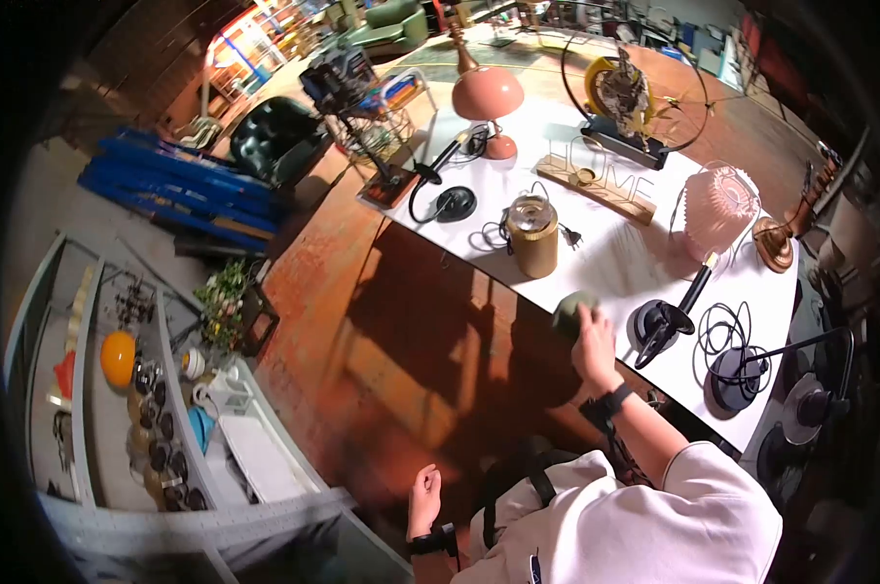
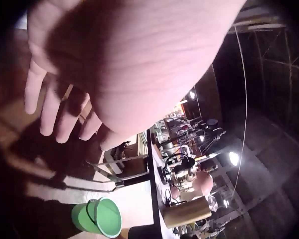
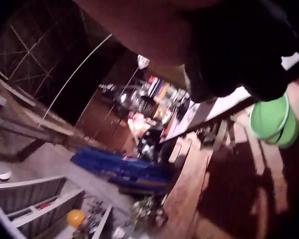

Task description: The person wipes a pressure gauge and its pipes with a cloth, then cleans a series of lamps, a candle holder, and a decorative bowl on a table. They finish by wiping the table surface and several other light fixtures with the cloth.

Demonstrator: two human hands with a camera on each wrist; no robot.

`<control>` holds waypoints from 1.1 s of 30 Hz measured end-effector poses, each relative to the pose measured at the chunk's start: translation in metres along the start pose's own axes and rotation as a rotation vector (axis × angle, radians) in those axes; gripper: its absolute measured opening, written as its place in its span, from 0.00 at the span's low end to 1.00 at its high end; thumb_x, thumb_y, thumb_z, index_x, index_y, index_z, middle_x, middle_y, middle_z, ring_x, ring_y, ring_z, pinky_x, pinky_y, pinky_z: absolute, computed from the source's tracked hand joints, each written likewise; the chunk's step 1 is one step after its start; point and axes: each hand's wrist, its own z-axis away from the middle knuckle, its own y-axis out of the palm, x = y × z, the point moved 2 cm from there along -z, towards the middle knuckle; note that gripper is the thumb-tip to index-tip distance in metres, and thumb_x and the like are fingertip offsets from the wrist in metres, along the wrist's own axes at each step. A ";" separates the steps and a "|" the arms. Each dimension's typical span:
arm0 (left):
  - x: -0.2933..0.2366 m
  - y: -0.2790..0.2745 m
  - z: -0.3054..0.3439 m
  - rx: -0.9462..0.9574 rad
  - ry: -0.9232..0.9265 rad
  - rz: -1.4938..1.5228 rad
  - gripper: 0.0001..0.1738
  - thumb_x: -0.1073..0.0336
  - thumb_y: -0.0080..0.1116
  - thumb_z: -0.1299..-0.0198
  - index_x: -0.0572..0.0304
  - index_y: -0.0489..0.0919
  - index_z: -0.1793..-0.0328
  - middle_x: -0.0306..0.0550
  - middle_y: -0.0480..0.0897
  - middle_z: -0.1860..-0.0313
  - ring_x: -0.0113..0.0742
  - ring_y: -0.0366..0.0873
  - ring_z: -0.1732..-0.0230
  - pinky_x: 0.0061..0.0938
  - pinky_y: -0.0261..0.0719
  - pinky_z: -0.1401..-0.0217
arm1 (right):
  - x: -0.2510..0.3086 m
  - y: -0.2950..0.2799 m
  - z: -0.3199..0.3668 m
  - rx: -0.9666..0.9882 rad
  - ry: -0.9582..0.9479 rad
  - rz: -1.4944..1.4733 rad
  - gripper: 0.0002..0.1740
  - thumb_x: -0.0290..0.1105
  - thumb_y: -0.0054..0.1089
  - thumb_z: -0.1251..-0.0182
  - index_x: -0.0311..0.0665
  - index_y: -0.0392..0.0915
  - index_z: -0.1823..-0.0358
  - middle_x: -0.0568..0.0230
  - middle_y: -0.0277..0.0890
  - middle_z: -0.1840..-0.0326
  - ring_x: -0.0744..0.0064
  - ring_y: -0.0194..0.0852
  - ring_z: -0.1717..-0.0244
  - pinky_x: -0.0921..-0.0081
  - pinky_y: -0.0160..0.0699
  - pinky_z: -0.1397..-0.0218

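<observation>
At the front edge of the white table (image 1: 610, 258), my right hand (image 1: 596, 350) grips a small, rounded, dull-green thing (image 1: 573, 311); blur leaves me unable to tell its kind. A gold cylindrical lamp base (image 1: 534, 243) with a clear top stands just beyond it. Right of the hand is a black lamp base (image 1: 662, 326) with a tilted candle-like stem. In the right wrist view the fingers are in deep shadow. My left hand (image 1: 424, 498) hangs low, away from the table, holding nothing. Its fingers (image 2: 67, 117) look loosely extended in the left wrist view.
Across the table stand a pink dome lamp (image 1: 489, 94), a wooden HOME sign (image 1: 596, 187), a pink pleated lampshade (image 1: 718, 204) and another black lamp base (image 1: 735, 378) with coiled cable. A green bucket (image 2: 102, 216) is on the floor. Grey shelving (image 1: 197, 516) lies to the left.
</observation>
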 end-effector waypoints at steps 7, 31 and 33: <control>-0.005 -0.036 -0.114 0.131 0.074 -0.060 0.19 0.60 0.53 0.32 0.66 0.73 0.40 0.55 0.81 0.50 0.38 0.79 0.47 0.29 0.74 0.42 | -0.038 0.047 -0.057 0.082 0.486 0.331 0.30 0.25 0.56 0.48 0.42 0.67 0.39 0.50 0.67 0.44 0.49 0.68 0.44 0.55 0.72 0.45; 0.066 -0.093 -0.374 0.286 -0.323 0.266 0.17 0.63 0.50 0.31 0.65 0.71 0.41 0.50 0.80 0.55 0.41 0.80 0.57 0.33 0.79 0.56 | -0.152 0.058 -0.156 -0.050 0.883 0.608 0.23 0.29 0.42 0.34 0.40 0.63 0.37 0.44 0.60 0.34 0.40 0.61 0.34 0.50 0.64 0.34; 0.142 -0.099 -0.372 0.316 -0.389 0.229 0.16 0.63 0.50 0.31 0.65 0.72 0.42 0.51 0.79 0.55 0.41 0.80 0.57 0.34 0.80 0.57 | -0.169 0.057 -0.180 -0.026 0.972 0.538 0.22 0.32 0.39 0.32 0.45 0.64 0.36 0.50 0.61 0.33 0.42 0.62 0.34 0.51 0.64 0.34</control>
